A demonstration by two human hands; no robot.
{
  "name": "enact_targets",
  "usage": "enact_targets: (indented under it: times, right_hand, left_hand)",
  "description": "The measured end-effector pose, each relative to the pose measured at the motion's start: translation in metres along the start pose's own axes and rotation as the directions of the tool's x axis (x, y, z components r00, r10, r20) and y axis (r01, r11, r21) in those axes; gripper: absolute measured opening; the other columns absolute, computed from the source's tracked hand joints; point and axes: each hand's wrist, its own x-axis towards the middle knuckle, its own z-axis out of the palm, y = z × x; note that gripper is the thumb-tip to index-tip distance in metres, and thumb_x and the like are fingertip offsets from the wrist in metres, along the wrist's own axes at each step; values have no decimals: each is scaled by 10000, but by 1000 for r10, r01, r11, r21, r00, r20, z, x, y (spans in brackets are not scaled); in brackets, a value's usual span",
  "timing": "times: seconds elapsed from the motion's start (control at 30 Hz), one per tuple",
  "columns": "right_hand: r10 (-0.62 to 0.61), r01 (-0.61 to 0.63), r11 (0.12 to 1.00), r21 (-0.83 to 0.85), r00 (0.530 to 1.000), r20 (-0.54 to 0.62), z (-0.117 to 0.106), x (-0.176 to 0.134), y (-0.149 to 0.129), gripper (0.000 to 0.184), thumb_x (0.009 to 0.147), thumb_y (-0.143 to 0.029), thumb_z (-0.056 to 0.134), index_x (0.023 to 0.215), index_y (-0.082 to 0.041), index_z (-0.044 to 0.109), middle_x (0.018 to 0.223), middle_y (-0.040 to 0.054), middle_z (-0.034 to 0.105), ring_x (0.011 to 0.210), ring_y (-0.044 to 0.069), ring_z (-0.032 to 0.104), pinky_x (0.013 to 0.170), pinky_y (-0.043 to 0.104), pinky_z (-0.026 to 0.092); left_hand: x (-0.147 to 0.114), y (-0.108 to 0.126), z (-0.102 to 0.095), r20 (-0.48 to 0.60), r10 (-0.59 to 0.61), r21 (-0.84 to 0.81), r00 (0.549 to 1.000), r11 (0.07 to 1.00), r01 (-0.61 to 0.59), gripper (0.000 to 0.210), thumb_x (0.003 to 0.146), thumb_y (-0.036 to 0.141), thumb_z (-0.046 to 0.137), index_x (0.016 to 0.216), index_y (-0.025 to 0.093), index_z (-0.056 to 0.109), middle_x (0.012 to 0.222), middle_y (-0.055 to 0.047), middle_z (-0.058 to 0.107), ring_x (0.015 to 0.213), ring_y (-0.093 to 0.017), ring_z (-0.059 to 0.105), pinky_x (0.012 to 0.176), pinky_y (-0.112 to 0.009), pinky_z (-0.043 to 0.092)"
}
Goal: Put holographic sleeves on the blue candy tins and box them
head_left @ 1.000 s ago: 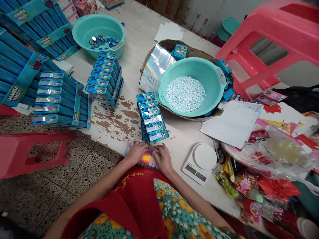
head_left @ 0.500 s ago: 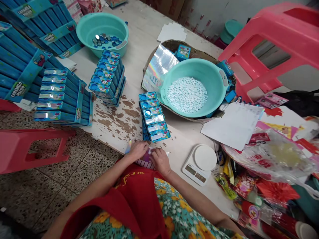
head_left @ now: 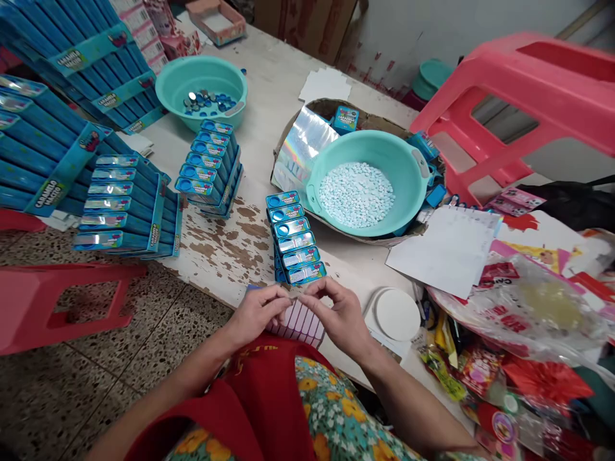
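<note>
My left hand [head_left: 258,312] and my right hand [head_left: 337,310] meet fingertip to fingertip above the table's front edge. Both are closed in a pinch, and whatever lies between the fingertips is too small to make out. Beneath them is a sheet [head_left: 302,325] with rows of pale rectangles on purple, partly covered by the hands. Just beyond my fingers stand several blue candy tins [head_left: 298,258] in a row, lids up. The nearer lids carry shiny strips; those farther off show round recesses.
A teal basin [head_left: 408,192] of small white candies rests over a cardboard box. Another teal basin [head_left: 166,86] holds round discs. Blue tin stacks [head_left: 206,168] are at left. A white scale [head_left: 396,314] lies by my right hand, with wrappers [head_left: 542,301] beyond. A pink stool [head_left: 485,96] stands at right.
Both hands have risen off the sheet and come together at the fingertips, uncovering more of its rows. My right hand has turned inward. The whole view has shifted slightly.
</note>
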Motion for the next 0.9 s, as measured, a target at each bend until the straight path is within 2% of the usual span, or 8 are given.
enact_targets:
  times: [0.1,0.2,0.4,0.53,0.63,0.73,0.83,0.9]
  right_hand:
    - [-109,89,990,-111,977,-184,4,31,4,116,767,-312,628,724,-205,617,817,20,591,790,156,548,694,287,445]
    - [-209,151,964,-218,938,-276,9,70,9,83,735,-285,641,705,-209,629,900,32,565,909,179,529,775,314,430]
    - [-184,86,946,-312,937,-298,14,126,20,90,708,-275,604,663,-199,620,874,28,536,906,187,501,830,335,393]
    - [-164,57,943,-327,937,-309,14,136,33,93,668,-275,600,672,-184,579,856,18,506,847,170,491,781,308,395]
    - [-53,-18,980,-197,935,-349,12,140,46,282,609,-337,657,812,-185,533,778,-24,493,710,139,475,680,284,401]
    - [116,-104,992,65,969,-219,9,146,56,446,561,-377,706,899,-189,484,737,-54,494,619,109,463,599,252,401]
    - [74,-50,977,207,991,-111,4,154,59,507,535,-397,739,922,-189,485,792,-42,524,655,101,490,613,234,414]
    - [24,9,971,239,991,-135,-1,155,62,470,585,-448,710,917,-186,505,811,-29,538,668,96,492,625,224,414]
  left_hand:
    - [18,23,-12,-91,-4,10,996,1000,4,256,828,391,476,733,163,544,550,31,510,498,-90,489,484,-194,400]
    - [42,39,-35,-173,63,41,983,998,-56,218,816,354,482,938,178,523,546,56,488,462,-78,461,448,-180,368]
    - [86,40,-67,-264,169,142,950,981,-135,136,788,286,485,890,204,447,562,69,487,482,-72,457,457,-167,358]
    - [100,32,-67,-251,116,-14,961,992,-124,127,755,259,505,808,198,407,535,77,478,437,-59,439,431,-159,333]
    - [106,23,-63,-201,13,-160,980,986,-46,152,747,263,512,823,202,395,540,69,508,393,-65,455,386,-166,298]
    - [115,7,-59,-213,-131,-187,968,978,91,147,749,256,505,824,199,392,498,60,507,367,-83,469,361,-168,260]
    - [117,-12,-60,-300,-128,-113,945,989,98,141,771,296,493,819,201,402,501,59,507,368,-86,458,371,-172,254]
    - [109,-27,-63,-396,-75,29,915,995,94,142,791,334,472,813,201,424,540,47,528,412,-98,479,411,-190,304]
